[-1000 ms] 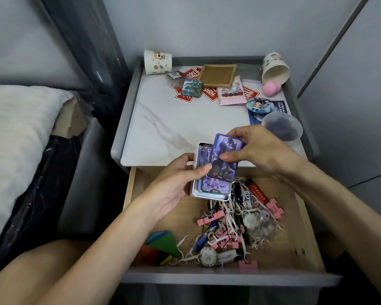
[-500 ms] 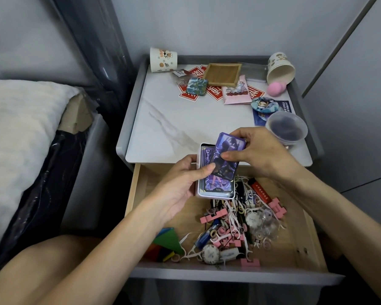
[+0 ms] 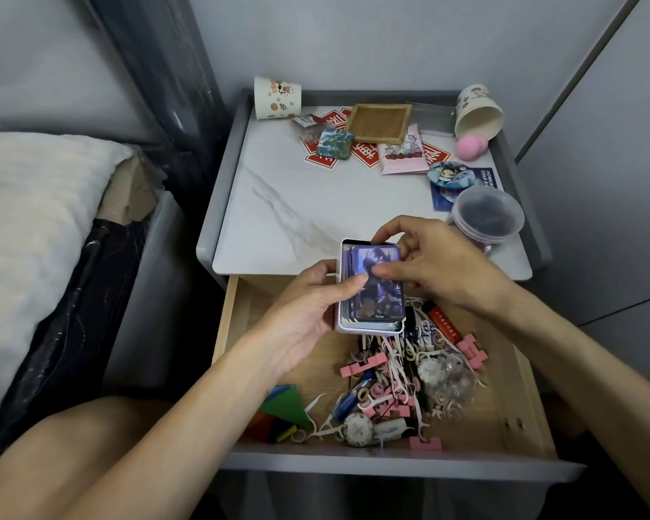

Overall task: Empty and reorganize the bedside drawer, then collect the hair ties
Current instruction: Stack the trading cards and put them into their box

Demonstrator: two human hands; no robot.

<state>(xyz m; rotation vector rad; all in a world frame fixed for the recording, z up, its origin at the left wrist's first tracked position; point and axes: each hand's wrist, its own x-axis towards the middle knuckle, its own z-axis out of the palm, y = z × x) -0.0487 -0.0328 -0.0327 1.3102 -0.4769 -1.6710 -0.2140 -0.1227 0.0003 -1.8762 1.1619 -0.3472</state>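
The bedside drawer (image 3: 241, 332) stands pulled out, its wooden floor littered on the right with small hair ties (image 3: 376, 390), pink clips, floss picks and pens. Above its back edge my left hand (image 3: 308, 309) grips a small white tin (image 3: 340, 294) filled with purple cards. My right hand (image 3: 428, 257) pinches the top purple card (image 3: 383, 294), which lies flat on the stack in the tin.
The marble nightstand top (image 3: 297, 212) holds two paper cups (image 3: 276, 97), a wooden coaster (image 3: 378, 122), red cards, a pink packet, a badge and a lidded plastic tub (image 3: 485, 215). Coloured triangles (image 3: 282, 407) lie in the drawer's left front. A bed with a pillow (image 3: 27, 227) sits left.
The purple card, tilted above the tin before, now lies straight on the stack inside it. Both hands stay close together over the drawer's back edge.
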